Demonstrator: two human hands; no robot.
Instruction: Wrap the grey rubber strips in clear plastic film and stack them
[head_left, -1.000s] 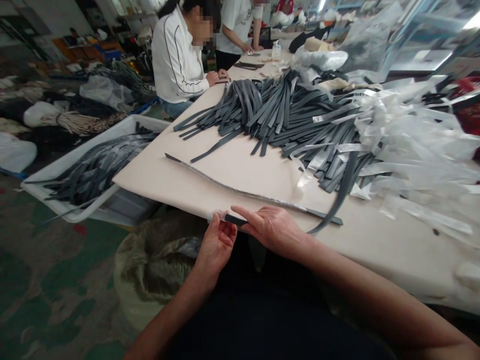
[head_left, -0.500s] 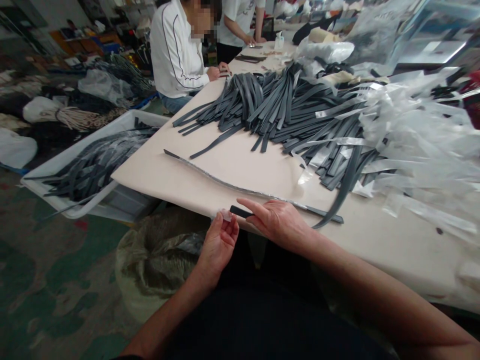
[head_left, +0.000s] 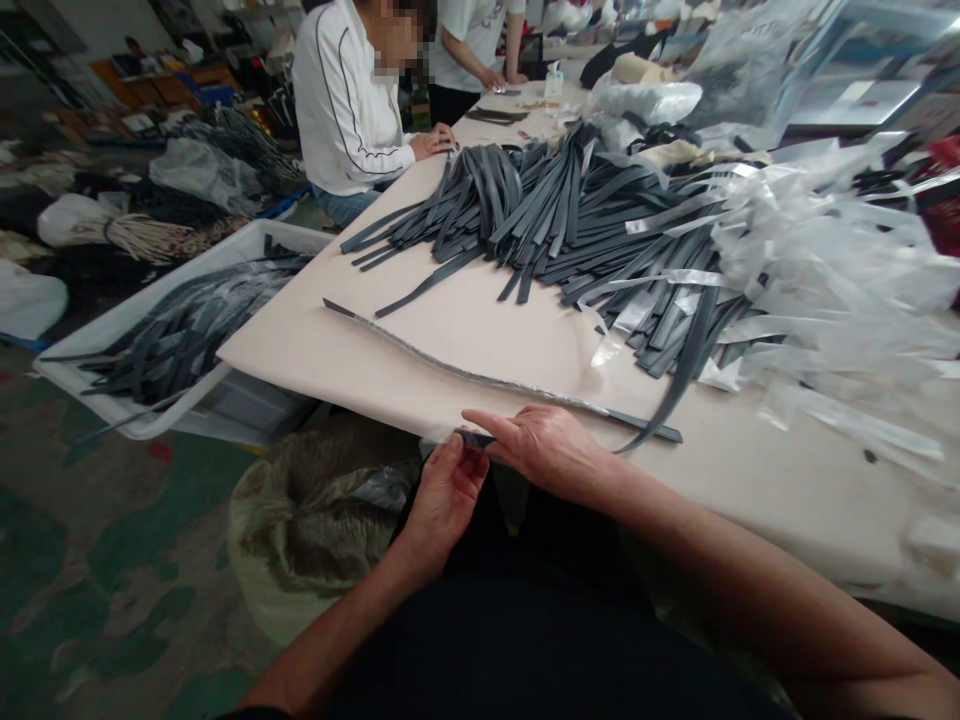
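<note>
Pinching the dark strip (head_left: 472, 438) — left fingers (head_left: 448, 452) at its tip, right fingers (head_left: 501, 428) just behind

dark strip end (head_left: 475, 439) again meets left hand (head_left: 448, 490), gap closed

Dark clothing (head_left: 540, 640) — bare forearms (head_left: 720, 545)

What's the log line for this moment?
left hand: pinching clear film at dark strip tip; right hand: holding dark strip; strip pile: on table, beyond hands
</note>
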